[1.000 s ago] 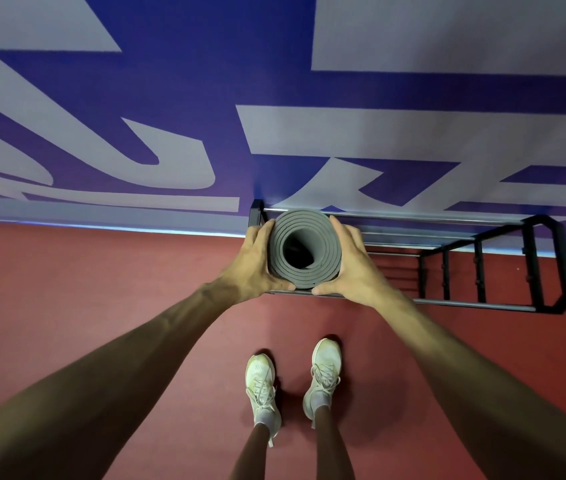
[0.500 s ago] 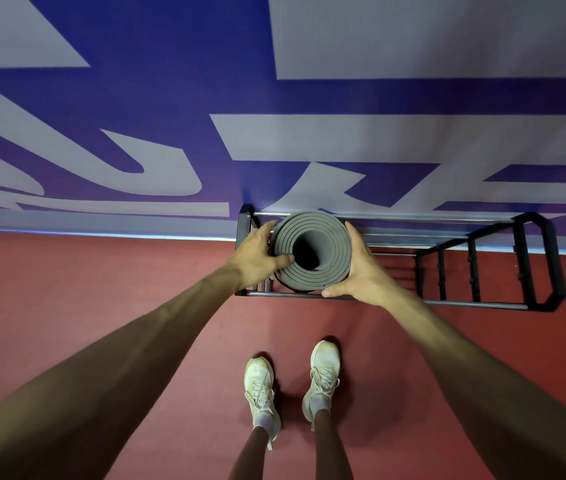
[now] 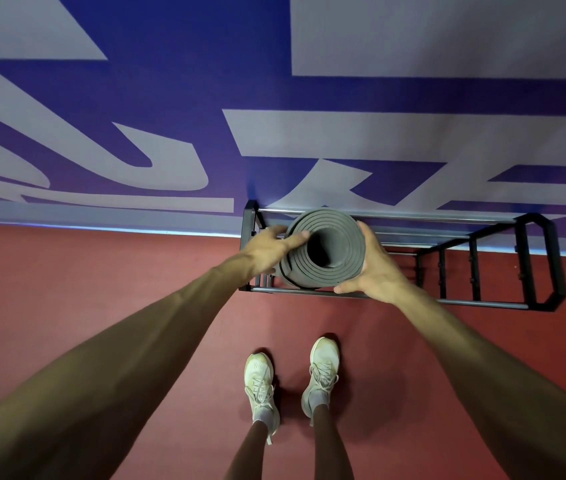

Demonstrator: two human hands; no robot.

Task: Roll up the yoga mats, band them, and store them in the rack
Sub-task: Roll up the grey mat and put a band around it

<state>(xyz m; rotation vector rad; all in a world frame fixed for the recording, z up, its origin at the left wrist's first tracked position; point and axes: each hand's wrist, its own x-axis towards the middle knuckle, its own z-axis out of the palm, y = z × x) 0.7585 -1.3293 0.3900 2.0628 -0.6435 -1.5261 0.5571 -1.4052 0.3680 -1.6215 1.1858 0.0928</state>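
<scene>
A grey rolled yoga mat (image 3: 340, 268) stands upright in the left end of a black metal rack (image 3: 524, 268), its spiral end facing me. A dark band shows at the roll's lower left edge. My left hand (image 3: 267, 251) lies on the roll's left side with the fingers spread over the top rim. My right hand (image 3: 375, 268) cups the roll's right side, the thumb under its near edge. The lower part of the mat is hidden inside the rack.
The rack stands against a blue and white painted wall (image 3: 309, 98) on a red floor (image 3: 101, 271). Its right compartments hold nothing. My two feet in white trainers (image 3: 260, 386) stand just before the rack.
The mat has gone lower into the rack's left end. My left hand slid from the side of the roll up onto its top rim; my right hand stayed on the right side.
</scene>
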